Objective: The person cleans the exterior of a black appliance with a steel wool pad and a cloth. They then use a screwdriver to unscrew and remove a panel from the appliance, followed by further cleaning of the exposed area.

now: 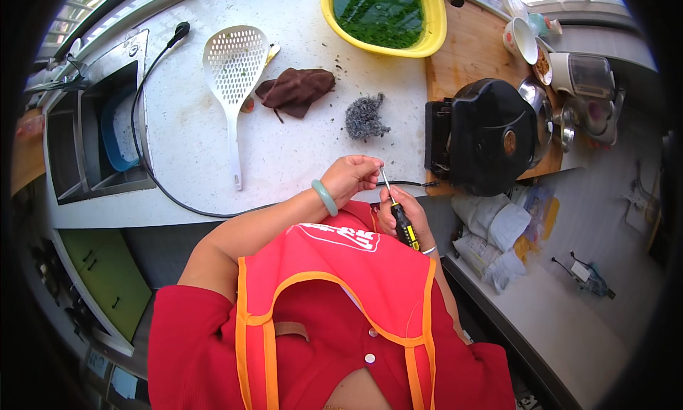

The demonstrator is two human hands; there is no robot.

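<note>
The right hand [407, 209], fingers closed, grips a slender screwdriver with a black-and-yellow handle and a bright metal shaft [398, 214], its tip directed away from the body, at the front edge of the pale, speckled worktop [186, 148]. The left hand [350, 178], a pale green bangle [324, 197] at its wrist, has thumb and fingertips pressed together at that tip; whether they pinch the tip itself or a small piece cannot be told. A black cable [153, 172] bends along the front edge, its plug near the back left corner. Farther in lie a grey tangled metal scourer [366, 118], a crumpled dark brown cloth [297, 92] and, to its left, a white perforated plastic skimmer [232, 114], its handle toward the front edge. At the back edge stands a yellow plastic basin [437, 27] of greens in water. Toward the right end, a black rounded appliance [491, 136] rests on a brown wooden board [462, 61]; at the left end is a steel sink [65, 143] containing a blue basin [114, 136].
</note>
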